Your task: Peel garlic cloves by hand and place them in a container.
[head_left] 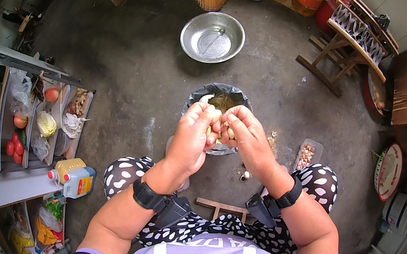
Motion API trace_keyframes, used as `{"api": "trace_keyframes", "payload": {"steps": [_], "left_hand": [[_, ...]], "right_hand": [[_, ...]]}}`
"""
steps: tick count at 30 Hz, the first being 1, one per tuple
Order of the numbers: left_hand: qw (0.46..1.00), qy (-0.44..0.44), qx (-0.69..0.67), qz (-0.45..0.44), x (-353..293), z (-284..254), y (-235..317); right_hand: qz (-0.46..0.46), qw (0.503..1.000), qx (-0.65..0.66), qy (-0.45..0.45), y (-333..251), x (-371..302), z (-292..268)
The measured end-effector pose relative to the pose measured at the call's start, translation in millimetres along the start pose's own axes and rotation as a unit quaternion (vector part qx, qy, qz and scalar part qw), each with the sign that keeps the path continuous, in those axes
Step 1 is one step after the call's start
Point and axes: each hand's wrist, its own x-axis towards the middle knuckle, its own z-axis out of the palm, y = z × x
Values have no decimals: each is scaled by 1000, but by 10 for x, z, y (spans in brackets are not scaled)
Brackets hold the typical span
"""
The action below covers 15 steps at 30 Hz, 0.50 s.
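Above a bin lined with a dark plastic bag (243, 100), my two hands meet with fingertips almost touching. My left hand (186, 137) is closed, pinching a pale garlic clove (212, 127) whose outline is partly hidden by the fingers. Curled fingers of my right hand (251, 140) hold more pale garlic cloves (230, 133) against the palm. Dry brownish matter (223, 101) lies in the bin behind the fingertips. To the right, a clear plastic box (319, 147) on the floor holds many pinkish garlic cloves (305, 157). A garlic bulb (245, 176) rests on the floor below my right wrist.
A steel basin (185, 42) with a spoon (213, 40) stands beyond the bin. At left is a shelf rack (56, 125) with vegetables and bottles, jugs (78, 183) beside it. A wooden folding stool (330, 57) stands far right; a wooden bar (219, 205) shows between my knees.
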Motion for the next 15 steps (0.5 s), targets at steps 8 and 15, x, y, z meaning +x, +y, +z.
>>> {"api": "trace_keyframes", "payload": {"steps": [8,15], "left_hand": [[999,-20,35,-22,9,2,-31],[996,-41,78,4,30,-56,-75]], "right_hand": [[-18,998,-62,17,33,-1,-18],[-178,942,-282,40,80,-11,-33]]}}
